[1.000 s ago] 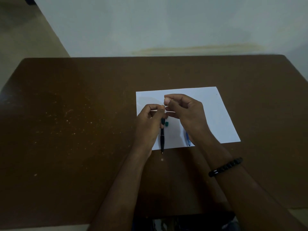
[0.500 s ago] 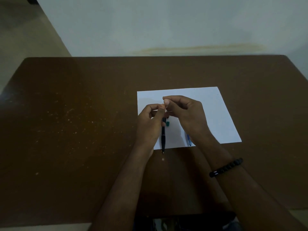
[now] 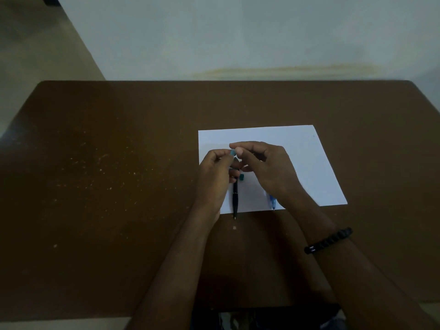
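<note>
Our left hand [image 3: 215,177] grips the black pen [image 3: 235,198], any lettering too small to read, across the white paper's [image 3: 304,158] near edge, mid-table [image 3: 119,163]. Our right hand [image 3: 266,167] pinches a teal cap [image 3: 232,152] above it.

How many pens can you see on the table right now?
2. A black pen, its upper end in the left hand, crosses the paper at its near edge; a blue pen lies on the paper, mostly hidden under the right hand. The hands may hide more.
</note>
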